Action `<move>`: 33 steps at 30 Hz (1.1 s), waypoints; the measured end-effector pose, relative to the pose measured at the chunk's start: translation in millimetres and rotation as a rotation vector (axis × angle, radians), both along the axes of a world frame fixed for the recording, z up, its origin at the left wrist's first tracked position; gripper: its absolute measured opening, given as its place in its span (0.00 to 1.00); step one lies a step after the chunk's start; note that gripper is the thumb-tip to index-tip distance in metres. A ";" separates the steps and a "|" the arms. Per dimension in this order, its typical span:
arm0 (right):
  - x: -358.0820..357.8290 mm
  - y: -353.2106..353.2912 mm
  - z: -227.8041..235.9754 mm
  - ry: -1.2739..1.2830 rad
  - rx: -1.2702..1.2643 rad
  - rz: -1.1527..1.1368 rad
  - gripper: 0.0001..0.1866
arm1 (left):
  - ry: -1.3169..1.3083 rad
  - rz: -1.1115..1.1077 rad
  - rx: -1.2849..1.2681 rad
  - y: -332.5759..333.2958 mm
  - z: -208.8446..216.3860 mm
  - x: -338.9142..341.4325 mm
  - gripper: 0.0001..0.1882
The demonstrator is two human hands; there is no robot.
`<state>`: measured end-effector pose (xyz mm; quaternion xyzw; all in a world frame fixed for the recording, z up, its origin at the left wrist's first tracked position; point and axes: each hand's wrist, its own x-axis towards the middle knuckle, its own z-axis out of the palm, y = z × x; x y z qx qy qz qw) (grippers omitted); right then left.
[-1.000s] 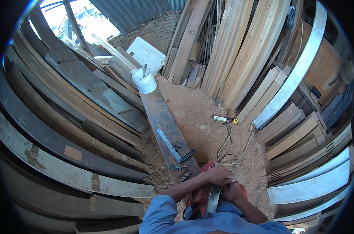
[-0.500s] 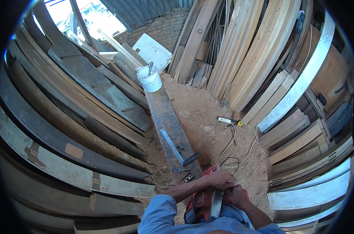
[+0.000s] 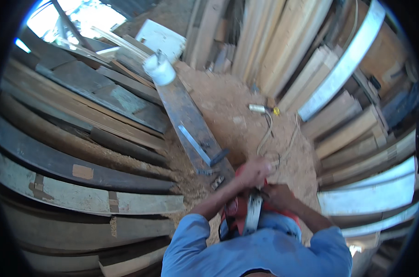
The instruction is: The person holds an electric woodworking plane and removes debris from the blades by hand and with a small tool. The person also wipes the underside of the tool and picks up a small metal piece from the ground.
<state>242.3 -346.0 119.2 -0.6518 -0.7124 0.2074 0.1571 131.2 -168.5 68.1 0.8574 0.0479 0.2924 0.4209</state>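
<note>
Both forearms come up from the lower edge, out of blue sleeves, and meet near the middle of the view. The left arm runs up and to the right, elbow bent, forearm bare from the sleeve's cuff to the wrist. The left hand is curled into a loose fist, knuckles up, and sits a little higher in the view than the other. The right arm enters from the lower right and angles up and to the left. The right hand is also curled closed, just below and beside the left, almost touching it. Both hands are blurred, so the fingers cannot be told apart.
</note>
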 end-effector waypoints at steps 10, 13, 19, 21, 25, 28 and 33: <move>-16.3 -36.5 10.7 0.902 -0.226 -0.576 0.10 | 0.616 0.304 -0.300 -15.7 29.2 -89.2 0.22; -17.3 -41.2 -0.8 1.094 -0.296 -0.611 0.11 | 0.698 0.245 -0.362 -18.5 31.4 -104.1 0.28; -16.1 -35.5 6.5 1.176 -0.337 -0.646 0.11 | 0.734 0.055 -0.385 -17.0 46.0 -113.1 0.36; -14.3 -35.6 6.5 1.182 -0.356 -0.679 0.11 | 0.720 0.051 -0.366 -22.6 60.3 -111.3 0.39; -14.3 -39.3 5.9 1.167 -0.389 -0.704 0.12 | 0.762 0.057 -0.327 -23.4 50.3 -113.2 0.40; -19.0 -41.9 6.5 1.134 -0.398 -0.705 0.12 | 0.779 0.063 -0.264 -25.2 51.7 -111.5 0.41; -35.4 -46.7 0.4 1.257 -0.357 -0.798 0.13 | 0.731 0.044 -0.270 -26.4 55.5 -106.1 0.41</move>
